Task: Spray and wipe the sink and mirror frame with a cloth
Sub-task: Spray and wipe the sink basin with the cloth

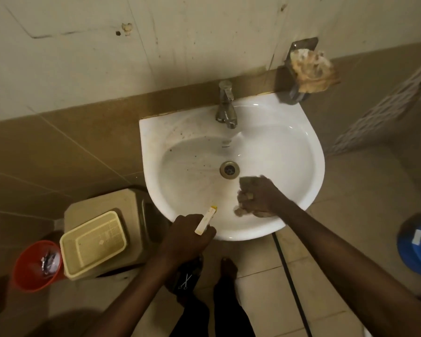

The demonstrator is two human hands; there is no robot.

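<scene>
Cloth [247, 190] under right hand [258, 195], sink [309, 152]

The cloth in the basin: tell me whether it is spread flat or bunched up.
Bunched up. The cloth is wadded under the right hand, whose fingers curl round it against the sink basin; only crumpled edges show around the hand.

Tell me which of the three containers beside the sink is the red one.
The round bucket farthest left on the floor. The square basket beside it is cream, and the bucket right of the sink is blue.
</scene>
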